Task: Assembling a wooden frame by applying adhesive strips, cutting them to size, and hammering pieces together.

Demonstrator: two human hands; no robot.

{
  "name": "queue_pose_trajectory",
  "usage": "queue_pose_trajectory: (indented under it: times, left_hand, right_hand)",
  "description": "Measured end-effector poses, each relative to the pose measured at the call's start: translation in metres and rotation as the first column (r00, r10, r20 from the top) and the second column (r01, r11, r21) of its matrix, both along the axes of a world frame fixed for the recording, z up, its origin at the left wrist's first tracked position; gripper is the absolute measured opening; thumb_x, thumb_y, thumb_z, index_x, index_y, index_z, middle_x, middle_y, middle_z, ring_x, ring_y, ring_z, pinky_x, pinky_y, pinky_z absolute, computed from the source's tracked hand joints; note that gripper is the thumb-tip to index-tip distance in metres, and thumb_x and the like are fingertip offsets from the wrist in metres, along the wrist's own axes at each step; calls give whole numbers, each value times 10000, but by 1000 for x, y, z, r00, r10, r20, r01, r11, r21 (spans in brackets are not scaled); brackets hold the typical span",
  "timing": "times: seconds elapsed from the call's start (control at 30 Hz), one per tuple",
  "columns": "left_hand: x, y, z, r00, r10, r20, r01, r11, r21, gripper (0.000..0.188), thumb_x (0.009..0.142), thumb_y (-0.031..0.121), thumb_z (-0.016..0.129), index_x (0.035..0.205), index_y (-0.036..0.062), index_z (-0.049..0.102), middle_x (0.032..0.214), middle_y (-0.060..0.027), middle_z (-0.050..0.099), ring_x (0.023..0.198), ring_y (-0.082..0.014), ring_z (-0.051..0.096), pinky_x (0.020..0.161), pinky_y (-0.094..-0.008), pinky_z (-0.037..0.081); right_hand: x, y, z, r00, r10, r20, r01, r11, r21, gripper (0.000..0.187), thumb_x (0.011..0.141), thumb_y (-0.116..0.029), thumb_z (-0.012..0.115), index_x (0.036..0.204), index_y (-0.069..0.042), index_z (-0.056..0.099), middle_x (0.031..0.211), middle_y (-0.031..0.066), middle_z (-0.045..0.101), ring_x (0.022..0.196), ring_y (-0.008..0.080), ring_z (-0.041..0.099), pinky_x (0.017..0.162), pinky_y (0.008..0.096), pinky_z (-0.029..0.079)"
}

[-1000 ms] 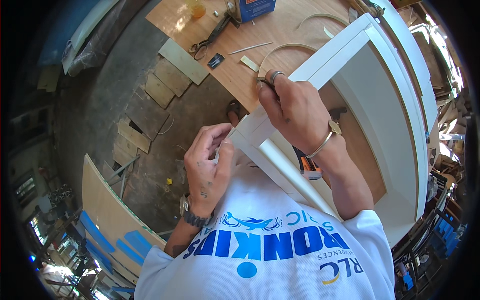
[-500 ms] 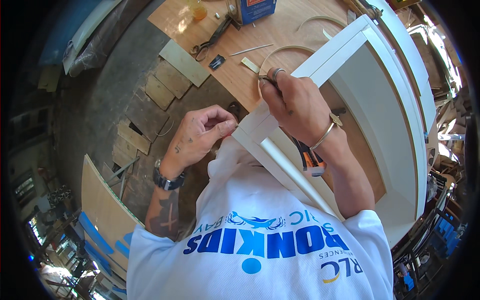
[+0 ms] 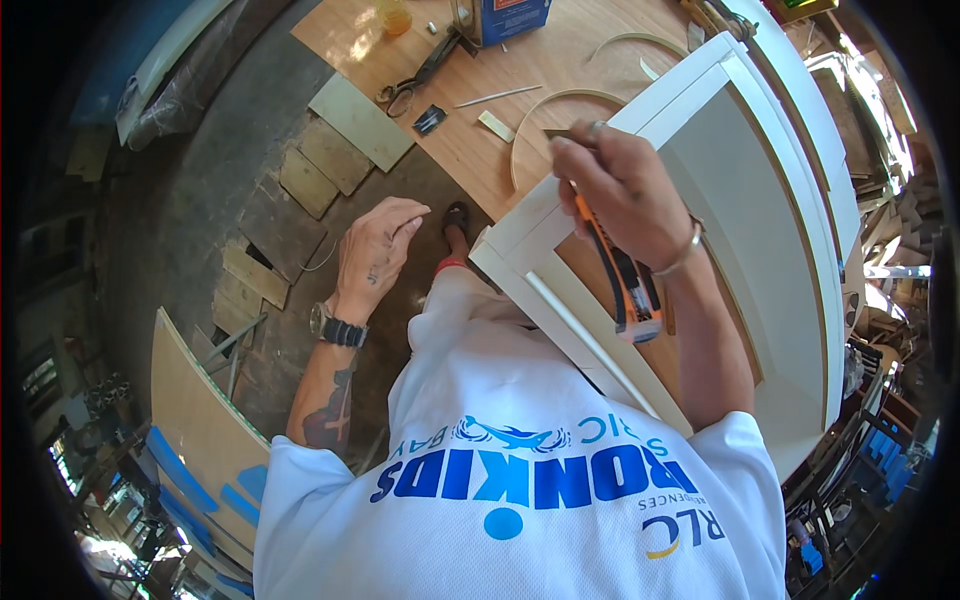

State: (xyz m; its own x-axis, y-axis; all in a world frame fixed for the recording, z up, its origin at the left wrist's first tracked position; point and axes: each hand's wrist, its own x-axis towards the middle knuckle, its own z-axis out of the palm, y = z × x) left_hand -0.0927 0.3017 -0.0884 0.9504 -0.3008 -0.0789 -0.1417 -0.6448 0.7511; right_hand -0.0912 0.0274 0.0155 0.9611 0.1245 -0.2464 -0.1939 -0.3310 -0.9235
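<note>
Our left hand [image 3: 372,252], fingertips together, has left the assembled frame [image 3: 512,250]; our right hand [image 3: 628,185] clasps a cutter [image 3: 622,290], one strip [image 3: 575,93] loose.

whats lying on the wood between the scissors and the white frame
In the head view, between the scissors and the white frame lie a small black piece, a thin pale rod, a short cream strip and a curved strip.

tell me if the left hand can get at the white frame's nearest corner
Likely yes: the left hand is near that corner of the white frame, with nothing apparent blocking its fingers.
</note>
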Motion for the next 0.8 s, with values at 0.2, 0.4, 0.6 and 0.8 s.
queue_pose_trajectory:
  times: [0.2, 0.4, 0.6, 0.8]
  left_hand:
    - [18, -23, 39, 941, -74, -331, -9, 970, -242, 189, 866, 157, 675, 721, 44, 632, 698, -9, 579, 584, -68, 454, 528, -221, 372]
    - [38, -48, 68, 664, -441, -605, 189, 881, -435, 197, 875, 155, 669, 722, 49, 604, 669, 19, 525, 593, -61, 452, 551, -197, 371]
    - [40, -47, 44, 603, -571, -557, 205, 786, -584, 170, 884, 131, 655, 748, 58, 585, 681, 29, 499, 608, -60, 452, 580, -178, 379]
    - [53, -45, 49, 479, -639, -602, 260, 758, -598, 152, 858, 131, 682, 786, 62, 567, 716, 20, 512, 609, -67, 434, 602, -188, 389]
  right_hand:
    - [-43, -48, 9, 993, -116, -4, 115, 977, 181, 226, 985, -149, 482, 784, -53, 518, 577, 33, 540, 396, 89, 444, 385, 206, 366]
    - [-93, -85, 16, 925, -358, -126, 371, 923, 98, 208, 988, -160, 486, 809, -59, 521, 583, 32, 546, 376, 83, 432, 359, 205, 362]
    - [-129, -97, 15, 852, -488, -189, 499, 866, 14, 216, 962, -186, 511, 787, -60, 529, 566, 23, 536, 384, 95, 437, 381, 215, 375]
    - [-161, -111, 12, 780, -602, -169, 606, 795, -32, 200, 963, -186, 504, 808, -63, 531, 560, 23, 534, 380, 92, 437, 378, 212, 373]
